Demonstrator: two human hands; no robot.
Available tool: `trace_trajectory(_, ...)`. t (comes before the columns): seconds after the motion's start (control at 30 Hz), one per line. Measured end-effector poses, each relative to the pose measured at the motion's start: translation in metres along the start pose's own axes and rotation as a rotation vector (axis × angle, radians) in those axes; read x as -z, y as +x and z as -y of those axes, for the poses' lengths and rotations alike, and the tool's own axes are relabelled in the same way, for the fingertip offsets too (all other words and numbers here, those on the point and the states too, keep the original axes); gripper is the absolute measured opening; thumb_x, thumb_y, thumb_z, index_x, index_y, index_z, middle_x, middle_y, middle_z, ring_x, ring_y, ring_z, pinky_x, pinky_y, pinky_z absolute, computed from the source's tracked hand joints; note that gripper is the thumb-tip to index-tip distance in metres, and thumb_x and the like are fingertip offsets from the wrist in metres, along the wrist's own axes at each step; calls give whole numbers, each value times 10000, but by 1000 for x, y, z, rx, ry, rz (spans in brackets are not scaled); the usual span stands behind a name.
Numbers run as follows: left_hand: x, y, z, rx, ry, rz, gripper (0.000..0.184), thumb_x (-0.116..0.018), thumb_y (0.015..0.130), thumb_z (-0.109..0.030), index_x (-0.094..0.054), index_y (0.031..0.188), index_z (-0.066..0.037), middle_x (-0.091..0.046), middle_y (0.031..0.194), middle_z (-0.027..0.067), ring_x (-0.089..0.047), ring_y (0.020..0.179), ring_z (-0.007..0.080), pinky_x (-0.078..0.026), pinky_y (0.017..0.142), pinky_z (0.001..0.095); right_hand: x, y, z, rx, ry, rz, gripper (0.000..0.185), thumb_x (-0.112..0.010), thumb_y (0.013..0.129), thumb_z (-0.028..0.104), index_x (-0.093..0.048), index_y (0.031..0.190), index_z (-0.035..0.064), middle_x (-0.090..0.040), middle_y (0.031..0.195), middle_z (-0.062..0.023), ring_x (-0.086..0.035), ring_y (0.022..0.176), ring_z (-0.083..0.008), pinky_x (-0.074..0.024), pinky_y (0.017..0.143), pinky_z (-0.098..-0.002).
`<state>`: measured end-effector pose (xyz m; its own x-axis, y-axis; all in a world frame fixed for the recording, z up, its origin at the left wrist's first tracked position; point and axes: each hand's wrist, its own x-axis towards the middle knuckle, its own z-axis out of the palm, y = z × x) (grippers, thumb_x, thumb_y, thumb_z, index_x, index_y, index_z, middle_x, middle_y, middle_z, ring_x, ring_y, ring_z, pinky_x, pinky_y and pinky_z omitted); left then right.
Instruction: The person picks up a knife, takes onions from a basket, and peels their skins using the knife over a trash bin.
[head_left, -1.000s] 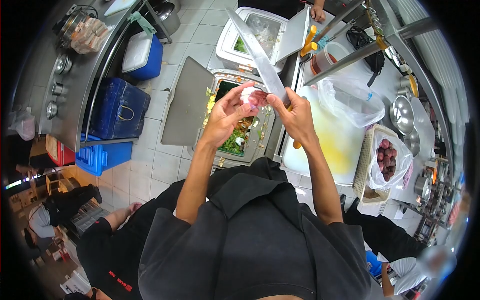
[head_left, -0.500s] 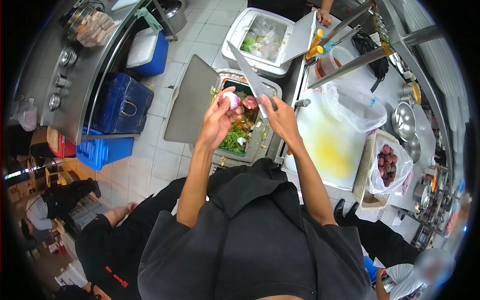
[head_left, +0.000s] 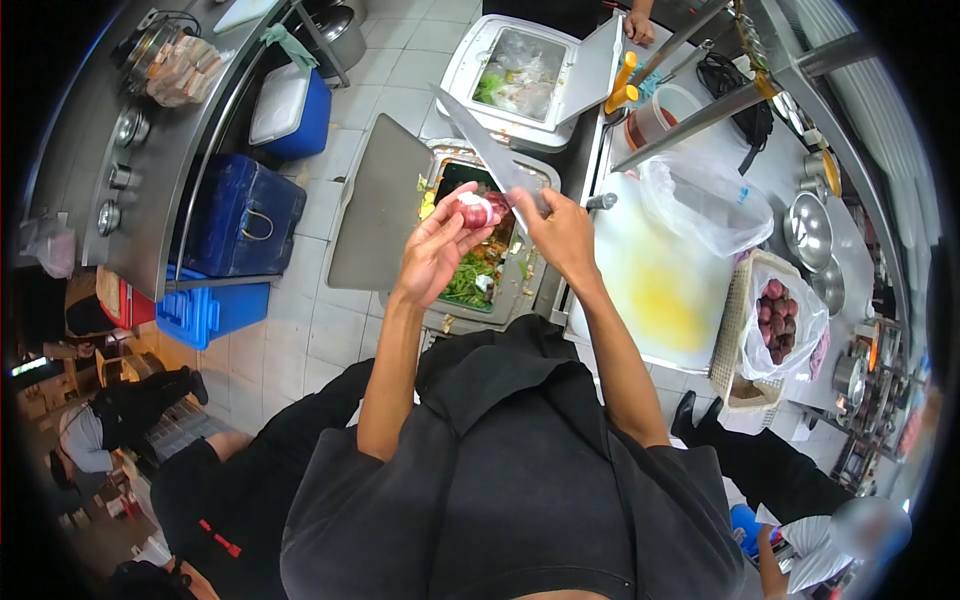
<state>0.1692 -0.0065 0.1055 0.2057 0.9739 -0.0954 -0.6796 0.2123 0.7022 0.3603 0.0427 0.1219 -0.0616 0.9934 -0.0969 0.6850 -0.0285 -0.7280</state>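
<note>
Landmark: open grey scrap bin (head_left: 545, 182). Directly above its opening, the left hand (head_left: 427, 262) is cradling a red onion (head_left: 471, 211) from below, fingers curling round its outer side and thumb resting against it; the grip is probably serving to steady the rounded bulb while leaving its inner face exposed to the blade. Dark red skin (head_left: 497, 206) is showing between onion and knife; whether it is hanging from the bulb or sitting loose is not resolvable. The right hand (head_left: 562, 237) is closing its fingers around the kitchen knife (head_left: 477, 137) low on the blade, thumb pressing near the skin, handle mostly hidden; this choked-up hold is likely giving fine control near the heel, with the long tip pointing up and away from the body, toward the far side of the bin. Greens and mixed scraps (head_left: 472, 280) are lying inside the bin, so the position above it is presumably letting any shed skin fall straight in. Its lid (head_left: 368, 225) is standing open on the left, seemingly for unobstructed access. To the right of the bin, a yellow-stained cutting board (head_left: 635, 250) is lying flat; farther right, a basket (head_left: 727, 335) is supporting a bag of more red onions (head_left: 776, 318), apparently as a contained supply.
</note>
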Motion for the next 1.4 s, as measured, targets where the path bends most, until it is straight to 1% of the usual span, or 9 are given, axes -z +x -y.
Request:
trace_trajectory(0.1, 8, 0, 2, -11, 41, -6, 543, -523, 1000, -167, -327, 1459, 49, -551, 1293, 178, -598, 1173, 268, -491, 1028, 354, 1, -9, 4, 156, -137, -98, 519, -543, 952, 500, -646, 795, 16, -637, 661, -218, -635, 648, -414, -480, 617, -470)
trace_trajectory(0.2, 14, -2, 6, -5, 24, -33, 532, -551, 982, -140, -359, 1441, 48, -535, 1322, 183, -601, 1165, 269, -487, 1032, 359, 4, -10, 5, 92, -106, -71, 552, -531, 953, 526, -632, 781, 11, -636, 664, -215, -636, 648, -411, -473, 616, -474)
trace_trajectory(0.3, 13, -2, 6, -35, 14, -71, 498, -617, 943, -91, -434, 1389, 34, -597, 1166, 100, -613, 1118, 195, -513, 981, 327, 6, -4, 4, -25, -37, 1, 553, -532, 955, 535, -622, 808, 10, -626, 651, -217, -638, 654, -411, -473, 611, -471)
trace_trajectory(0.37, 15, -2, 8, -28, 83, -50, 567, -623, 941, -113, -379, 1428, 44, -524, 1349, 177, -599, 1166, 249, -487, 1028, 347, 3, -4, -2, 37, 88, 4, 553, -524, 960, 540, -617, 834, 10, -620, 641, -215, -629, 639, -409, -470, 606, -462)
trace_trajectory(0.5, 15, -2, 11, -31, 46, 11, 607, -666, 916, -98, -376, 1430, 48, -546, 1322, 165, -593, 1171, 233, -488, 1023, 344, 18, -17, 26, 35, 71, 14, 536, -539, 958, 526, -619, 842, 9, -617, 632, -206, -621, 618, -399, -466, 600, -455)
trace_trajectory(0.6, 10, -3, 11, -40, 4, 25, 627, -683, 907, -83, -373, 1436, 43, -569, 1281, 151, -593, 1171, 225, -487, 1019, 342, 25, -26, 36, 69, 150, 79, 588, -627, 885, 575, -606, 814, -9, -605, 607, -201, -618, 581, -375, -472, 583, -441)
trace_trajectory(0.67, 3, -4, 7, -64, -43, 35, 584, -678, 904, -50, -418, 1422, 15, -612, 1106, 55, -623, 1091, 179, -510, 981, 331, 28, -30, 40, 221, 103, 81, 656, -723, 780, 620, -587, 775, -22, -588, 575, -200, -616, 539, -350, -478, 559, -427)
trace_trajectory(0.77, 8, -6, 7, -41, -45, 66, 593, -685, 903, -58, -418, 1427, 13, -614, 1085, 56, -625, 1093, 191, -506, 992, 344, 33, -31, 41, 223, 83, 127, 692, -768, 716, 640, -579, 754, -25, -570, 548, -203, -609, 509, -335, -481, 545, -417)
trace_trajectory(1.4, 11, -7, 0, -88, 50, 99, 598, -729, 875, -60, -463, 1406, 12, -642, 1071, 49, -635, 1036, 143, -495, 934, 283, 45, -34, 54, 242, -74, 174, 721, -717, 758, 659, -576, 780, -48, -586, 575, -235, -643, 576, -385, -505, 585, -436)
